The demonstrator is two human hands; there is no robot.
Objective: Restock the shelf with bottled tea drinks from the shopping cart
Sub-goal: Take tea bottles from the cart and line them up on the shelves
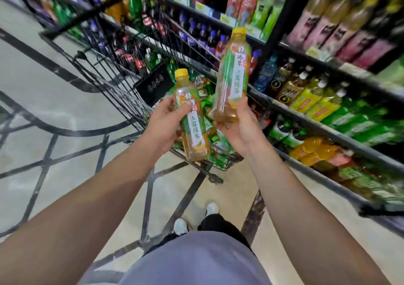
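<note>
Fingers of the left hand [162, 122] curl around the upper body of one tea bottle [193, 121], with the thumb across its front. This bottle's long axis is tilted: its yellow cap points up and a little left, and its base hangs low, toward the person. The right hand [237, 124] grips the bottom part of a second tea bottle [231, 75] from below, palm turned up. That bottle stands almost upright, cap up and leaning slightly right, higher than the first. Both forearms are stretched forward, close together, and the bottles are near but apart. Both are held over the near end of the black wire shopping cart [105, 73], where more green-labelled bottles lie. The drink shelf [328, 129] runs along the right side, full of blurred bottles.
</note>
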